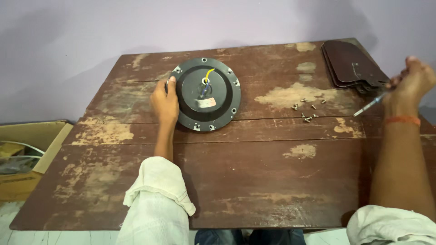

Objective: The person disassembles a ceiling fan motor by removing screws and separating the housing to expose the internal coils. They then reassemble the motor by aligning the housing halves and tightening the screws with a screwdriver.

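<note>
left hand [164,103] on motor disc [207,93] — right hand [411,84] gripping screwdriver [370,105]

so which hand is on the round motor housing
The left hand, resting on the round motor housing's left rim; the right hand holds a screwdriver by the stacked blades.

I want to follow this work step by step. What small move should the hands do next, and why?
Probably draw the right hand, which holds a screwdriver and touches the stacked fan blades, back toward the loose screws. The left hand already steadies the round motor housing.
</note>
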